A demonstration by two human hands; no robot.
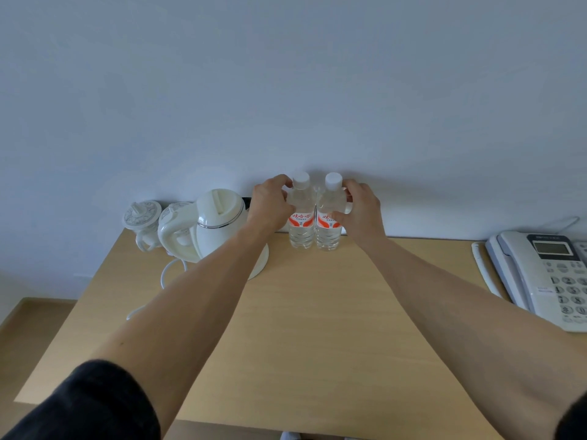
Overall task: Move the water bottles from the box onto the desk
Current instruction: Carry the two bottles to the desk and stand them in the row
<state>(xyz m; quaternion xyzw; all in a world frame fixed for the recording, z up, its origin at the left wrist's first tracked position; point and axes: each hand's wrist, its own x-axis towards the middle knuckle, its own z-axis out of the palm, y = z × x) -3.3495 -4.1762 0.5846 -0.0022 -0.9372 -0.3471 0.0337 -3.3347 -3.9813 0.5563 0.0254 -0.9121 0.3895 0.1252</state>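
At the far edge of the wooden desk, close to the pale wall, two water bottles stand upright side by side, and their sides touch each other. The left bottle and the right bottle both have a white cap and a red and white label, and both rest with their base on the desk surface. The left hand wraps around the upper part of the left bottle from the outer side, with the fingers curled near its neck. The right hand grips the right bottle in the same way from the other side, with the thumb on the front of the bottle just above the label. Both forearms reach forward over the desk, and a dark sleeve covers the left upper arm. Just left of the bottles stands a white electric kettle on its base, and behind it are two white lidded cups. On the right edge of the desk lies a light grey telephone, well apart from the bottles.
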